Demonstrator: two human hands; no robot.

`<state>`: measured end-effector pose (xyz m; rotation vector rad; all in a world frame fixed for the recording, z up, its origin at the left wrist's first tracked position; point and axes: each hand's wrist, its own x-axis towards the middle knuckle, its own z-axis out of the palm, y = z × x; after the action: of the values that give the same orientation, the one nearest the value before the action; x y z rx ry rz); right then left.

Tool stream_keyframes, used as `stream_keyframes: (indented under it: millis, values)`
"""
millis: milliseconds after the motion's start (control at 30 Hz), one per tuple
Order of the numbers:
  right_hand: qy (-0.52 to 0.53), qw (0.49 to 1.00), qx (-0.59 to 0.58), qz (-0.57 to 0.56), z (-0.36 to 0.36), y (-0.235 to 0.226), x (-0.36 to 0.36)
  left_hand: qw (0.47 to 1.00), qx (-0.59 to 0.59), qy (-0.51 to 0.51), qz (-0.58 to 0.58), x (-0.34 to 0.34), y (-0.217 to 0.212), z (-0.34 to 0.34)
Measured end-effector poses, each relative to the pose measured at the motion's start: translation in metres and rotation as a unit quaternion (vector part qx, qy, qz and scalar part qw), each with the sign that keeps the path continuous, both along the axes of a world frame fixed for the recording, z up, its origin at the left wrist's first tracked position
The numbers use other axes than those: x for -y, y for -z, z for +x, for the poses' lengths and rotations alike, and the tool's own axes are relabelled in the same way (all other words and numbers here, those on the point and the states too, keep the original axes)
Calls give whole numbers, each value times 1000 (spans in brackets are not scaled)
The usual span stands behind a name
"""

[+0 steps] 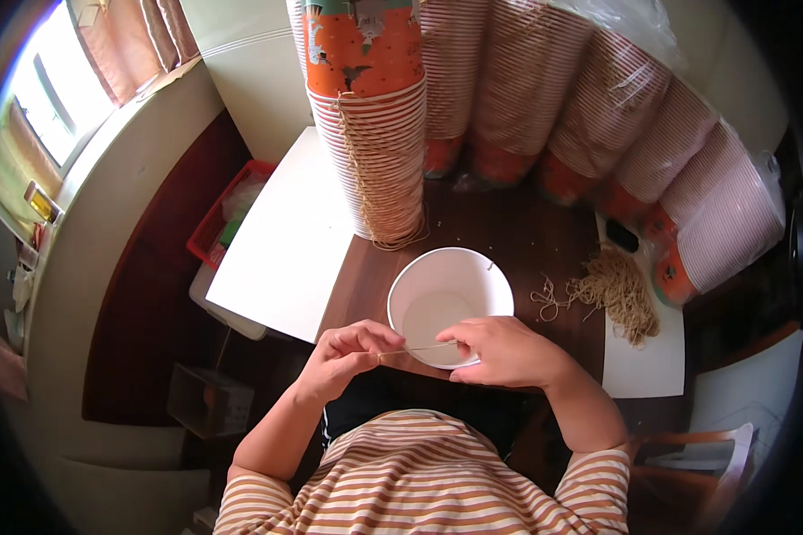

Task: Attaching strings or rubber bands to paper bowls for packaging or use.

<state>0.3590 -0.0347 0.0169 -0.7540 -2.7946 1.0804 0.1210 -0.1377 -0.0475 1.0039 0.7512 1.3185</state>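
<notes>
A white paper bucket [488,276] stands mouth up at the table's near edge, with a small dark bit of cord at its far right rim. Over its near rim, a thin tan cord [417,349] is stretched between my two hands. My left hand [348,355] pinches one end of it, just left of the bucket. My right hand [500,350] grips the cord at the bucket's near right side, and its fingers cover part of the rim. A loose pile of tan cords [617,292] lies to the right.
Behind the bucket rises a tall stack of nested buckets [393,152] with cords hanging down it. Several plastic-wrapped bucket stacks [611,98] line the far right. A dark phone-like object [622,235] lies by the cord pile. A red basket [212,223] is left of the white board [277,250].
</notes>
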Motion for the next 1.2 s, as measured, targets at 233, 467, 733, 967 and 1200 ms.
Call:
stream_keyframes:
  millis: [233, 467, 733, 967, 1200]
  values:
    - [31, 970, -238, -24, -15, -12, 8, 992, 95, -26, -76, 1, 3, 11]
    - [-31, 959, -272, -71, -41, -6, -1, 997, -42, -29, -53, 1, -4, 24]
    - [73, 951, -270, -133, -47, 6, -3, 997, -21, -30, -68, 3, -2, 19]
    - [41, 964, -240, -106, -35, 0, -1, 996, -34, -55, -58, 0, -14, 17]
    - [18, 965, -209, -155, -44, 6, -1, 997, -70, -21, -25, -5, -22, 18]
